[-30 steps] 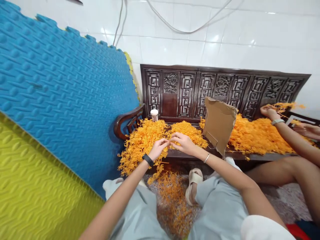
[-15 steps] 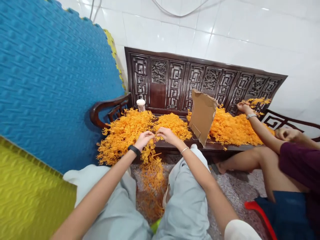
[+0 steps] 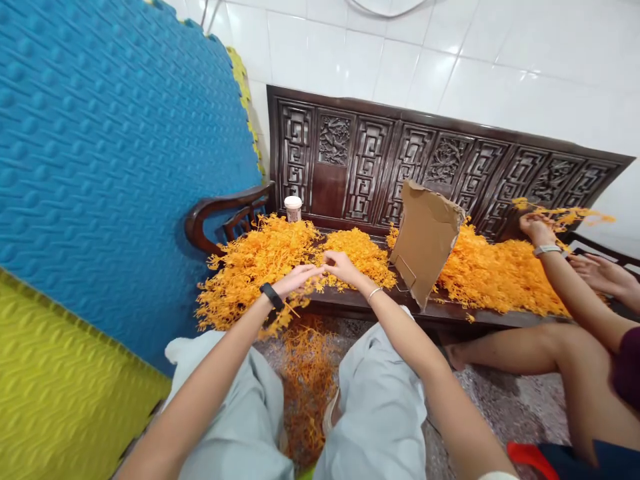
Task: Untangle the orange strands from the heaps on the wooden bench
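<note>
Hands meet over the front edge of a dark carved wooden bench (image 3: 350,303): your left hand (image 3: 297,280) and right hand (image 3: 343,265) come together fingertip to fingertip, both pinched closed on a small orange plastic sprig (image 3: 320,279) held between them. The sprig sits just above the bench seat, between two heaps of the same orange pieces.

To do this step well, keep your grip near the sprig's base, where the stem looks stiffest, and pull or twist it with short movements close to your body. That should stop the thin branches from snagging on the left heap (image 3: 250,267) just beside your left wrist. Loose pieces already spill off the seat onto the floor pile (image 3: 307,380) between your knees, so working low over the seat seems wise.

By count: three orange heaps on the bench, namely the left heap, a smaller middle heap (image 3: 357,250) behind your right hand, and a wide right heap (image 3: 495,277). One torn cardboard sheet (image 3: 425,237) stands upright between the middle and right heaps. One small white cup (image 3: 293,207) stands at the back left of the seat. One blue foam mat (image 3: 115,167) and one yellow foam mat (image 3: 65,393) lean on your left. A second person sits to your right; one of their hands (image 3: 536,229) lifts a sprig above the right heap, and the other hand (image 3: 603,273) lies open near it.
</note>
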The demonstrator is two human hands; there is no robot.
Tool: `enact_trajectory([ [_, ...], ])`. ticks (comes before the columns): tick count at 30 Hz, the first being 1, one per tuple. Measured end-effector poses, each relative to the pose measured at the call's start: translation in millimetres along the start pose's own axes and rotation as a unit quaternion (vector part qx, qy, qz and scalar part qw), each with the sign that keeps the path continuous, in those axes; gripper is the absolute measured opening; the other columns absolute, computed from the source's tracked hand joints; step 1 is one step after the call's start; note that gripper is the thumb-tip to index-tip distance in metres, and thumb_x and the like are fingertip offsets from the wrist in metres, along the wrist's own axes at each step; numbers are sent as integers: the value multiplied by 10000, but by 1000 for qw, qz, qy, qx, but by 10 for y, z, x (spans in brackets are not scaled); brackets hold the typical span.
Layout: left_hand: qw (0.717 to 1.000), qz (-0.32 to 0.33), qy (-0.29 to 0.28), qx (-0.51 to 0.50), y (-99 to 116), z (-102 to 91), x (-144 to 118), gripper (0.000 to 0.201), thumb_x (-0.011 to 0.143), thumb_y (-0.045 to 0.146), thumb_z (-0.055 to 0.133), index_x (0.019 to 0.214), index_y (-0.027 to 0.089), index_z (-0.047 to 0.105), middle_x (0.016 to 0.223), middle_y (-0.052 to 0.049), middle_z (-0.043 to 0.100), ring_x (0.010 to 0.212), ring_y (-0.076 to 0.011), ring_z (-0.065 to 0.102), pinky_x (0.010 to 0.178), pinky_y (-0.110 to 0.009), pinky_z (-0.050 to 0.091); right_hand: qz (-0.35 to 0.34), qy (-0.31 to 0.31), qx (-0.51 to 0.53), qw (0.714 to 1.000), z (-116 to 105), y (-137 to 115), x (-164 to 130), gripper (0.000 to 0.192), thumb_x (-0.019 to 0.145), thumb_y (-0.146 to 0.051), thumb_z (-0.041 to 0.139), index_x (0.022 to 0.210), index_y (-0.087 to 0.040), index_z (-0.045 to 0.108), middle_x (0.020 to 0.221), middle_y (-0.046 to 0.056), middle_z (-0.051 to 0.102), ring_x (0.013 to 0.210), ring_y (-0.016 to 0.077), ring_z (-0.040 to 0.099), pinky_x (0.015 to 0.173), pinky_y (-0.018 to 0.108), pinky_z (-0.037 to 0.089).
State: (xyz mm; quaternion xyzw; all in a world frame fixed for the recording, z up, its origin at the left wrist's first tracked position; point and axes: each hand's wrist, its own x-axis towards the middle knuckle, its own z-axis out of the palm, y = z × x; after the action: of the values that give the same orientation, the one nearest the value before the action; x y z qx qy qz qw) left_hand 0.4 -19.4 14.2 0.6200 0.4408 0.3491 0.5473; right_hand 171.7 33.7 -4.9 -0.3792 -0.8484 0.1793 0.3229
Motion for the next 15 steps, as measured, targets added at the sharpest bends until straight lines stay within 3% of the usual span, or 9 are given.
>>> enact_trajectory([
  [2, 1000, -8, -1, -6, -5, 18, 92, 312, 644, 466, 651, 679, 157, 633, 513, 38, 419, 371, -35, 254, 347, -182, 120, 11, -2, -3, 1000, -28, 92, 50, 105, 762, -230, 471, 686, -157, 461, 614, -38, 449, 582, 87, 408, 581, 195, 315],
  [8, 991, -23, 78, -110, -64, 179, 451, 314, 682, 457, 628, 630, 157, 552, 465, 57, 381, 331, -26, 216, 344, -191, 100, 29, -12, -135, 990, -171, 324, 188, 121, 823, -247, 417, 781, -163, 493, 620, -35, 461, 570, 87, 391, 581, 197, 264],
  [15, 956, -85, 39, -278, -171, 145, 849, 471, 712, 597, 526, 645, 131, 524, 452, 88, 265, 316, -7, 185, 312, -154, 92, 85, 34, -247, 965, -216, 495, 324, 172, 852, -270, 391, 777, -174, 512, 647, -7, 526, 556, 101, 381, 564, 222, 210],
])
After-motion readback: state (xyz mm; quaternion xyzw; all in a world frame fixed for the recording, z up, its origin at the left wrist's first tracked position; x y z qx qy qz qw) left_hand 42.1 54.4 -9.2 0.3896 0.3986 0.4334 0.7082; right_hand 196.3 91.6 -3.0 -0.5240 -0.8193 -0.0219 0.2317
